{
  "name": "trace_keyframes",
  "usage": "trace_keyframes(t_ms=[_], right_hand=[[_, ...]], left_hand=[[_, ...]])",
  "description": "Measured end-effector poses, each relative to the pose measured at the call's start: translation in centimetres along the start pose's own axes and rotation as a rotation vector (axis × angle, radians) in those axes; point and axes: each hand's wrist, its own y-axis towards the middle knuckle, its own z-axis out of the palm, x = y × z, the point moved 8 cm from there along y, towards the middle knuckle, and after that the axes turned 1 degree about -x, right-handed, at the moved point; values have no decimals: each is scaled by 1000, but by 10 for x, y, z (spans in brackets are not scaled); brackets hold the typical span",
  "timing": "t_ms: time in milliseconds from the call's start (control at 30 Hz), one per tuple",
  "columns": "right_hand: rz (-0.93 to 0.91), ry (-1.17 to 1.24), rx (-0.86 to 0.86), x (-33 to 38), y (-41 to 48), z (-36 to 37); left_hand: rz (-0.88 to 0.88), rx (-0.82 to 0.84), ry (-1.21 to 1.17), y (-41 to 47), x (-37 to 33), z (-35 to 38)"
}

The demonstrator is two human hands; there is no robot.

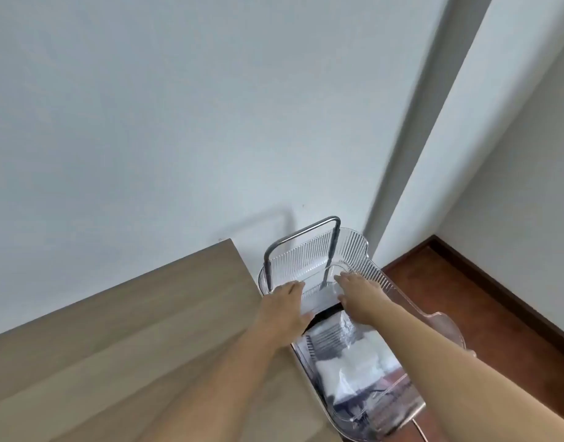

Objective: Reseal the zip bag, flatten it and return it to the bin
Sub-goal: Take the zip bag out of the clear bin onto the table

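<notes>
The zip bag (320, 296) is a clear, flat plastic sheet held level over the far end of the bin (365, 250), a clear ribbed plastic tub. My left hand (284, 309) holds the bag's left edge, fingers stretched on top and thumb at its near corner. My right hand (357, 293) holds the right edge the same way, fingertips close to the bin's far wall. The bag's seal strip is too faint to make out.
A curved metal handle (306, 232) rises at the bin's far end against the white wall. Several white and clear packets (354, 365) lie in the bin's near part. A wooden table (114, 330) borders the bin on the left; red-brown floor (465, 298) lies to the right.
</notes>
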Motion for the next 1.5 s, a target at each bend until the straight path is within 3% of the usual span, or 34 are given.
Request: trace_keyframes(t_ms=[200, 333, 533, 767, 900, 1033, 1233, 1500], right_hand=[[-46, 77, -46, -16, 24, 12], [-82, -9, -120, -22, 27, 8], [-98, 42, -149, -29, 3, -31], [-156, 99, -486, -3, -50, -145], [-234, 204, -673, 67, -87, -204], [-347, 335, -688, 178, -121, -207], [-434, 469, -437, 353, -158, -113], [-482, 373, -213, 476, -203, 28]], left_hand=[[-178, 165, -80, 37, 7, 44], [-231, 219, -174, 53, 6, 66], [-161, 29, -380, 43, -17, 45], [45, -171, -514, 11, -42, -76], [93, -268, -545, -40, -23, -162], [24, -324, -570, -122, 42, -219], [-215, -314, -500, -274, 188, -219], [-412, -283, -498, -433, 292, -136]])
